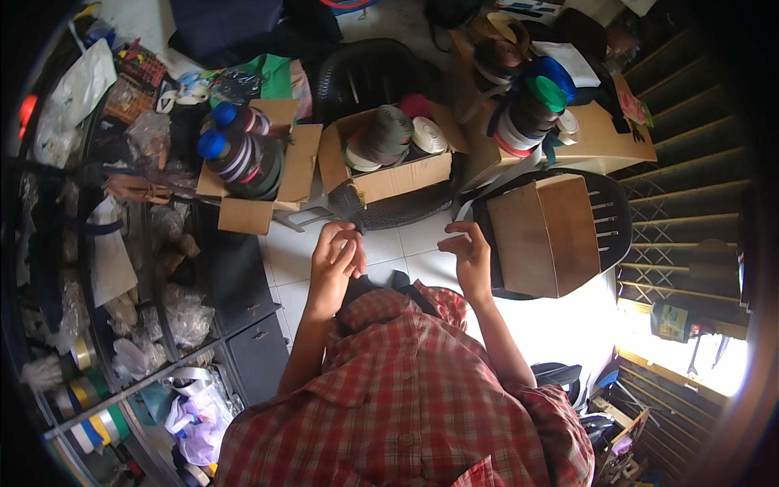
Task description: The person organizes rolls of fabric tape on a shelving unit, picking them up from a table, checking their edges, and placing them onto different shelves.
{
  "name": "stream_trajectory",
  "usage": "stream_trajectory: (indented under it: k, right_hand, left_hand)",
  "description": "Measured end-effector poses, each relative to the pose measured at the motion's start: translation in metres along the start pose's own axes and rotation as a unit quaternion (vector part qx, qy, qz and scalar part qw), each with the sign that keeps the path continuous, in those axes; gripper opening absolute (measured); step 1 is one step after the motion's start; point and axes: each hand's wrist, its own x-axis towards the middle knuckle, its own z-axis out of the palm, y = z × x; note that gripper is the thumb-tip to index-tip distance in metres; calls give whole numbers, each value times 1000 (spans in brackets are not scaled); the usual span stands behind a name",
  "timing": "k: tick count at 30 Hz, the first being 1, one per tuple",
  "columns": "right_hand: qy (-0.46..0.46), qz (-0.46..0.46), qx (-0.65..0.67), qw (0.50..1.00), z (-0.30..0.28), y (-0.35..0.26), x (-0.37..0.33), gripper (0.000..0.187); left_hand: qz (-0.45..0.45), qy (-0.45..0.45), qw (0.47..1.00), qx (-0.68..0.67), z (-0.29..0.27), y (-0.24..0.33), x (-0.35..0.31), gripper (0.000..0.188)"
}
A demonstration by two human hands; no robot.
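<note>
My left hand (337, 258) is raised in front of me with its fingers loosely bent and apart, holding nothing. Opposite it, my right hand (468, 253) is also empty, fingers half curled and thumb side up. A gap separates the two hands, and neither touches anything. Beyond them an open carton (412, 180) holds a dark green roll of webbing (386, 131) and a cream roll (428, 135). Right of my right hand, a brown cardboard box (519, 235) rests on a black chair (610, 217).
At the left, another open carton (300, 166) holds stacked dark rolls with blue tops (212, 144). More rolls (526, 114) stand on a wooden table (596, 146). Shelves with plastic bags (187, 316) line the left side; a folding metal gate (682, 243) runs along the right. White floor tiles (304, 256) show below.
</note>
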Motion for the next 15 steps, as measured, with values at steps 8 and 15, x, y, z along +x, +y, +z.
stream_trajectory:
  k: [8, 15]
  right_hand:
    - [27, 43, 102, 993, 15, 2, 32, 14]
    - [27, 66, 124, 990, 22, 3, 55, 14]
  left_hand:
    - [-102, -200, 970, -94, 10, -13, 81, 37]
    - [-131, -212, 967, 43, 35, 1, 133, 3]
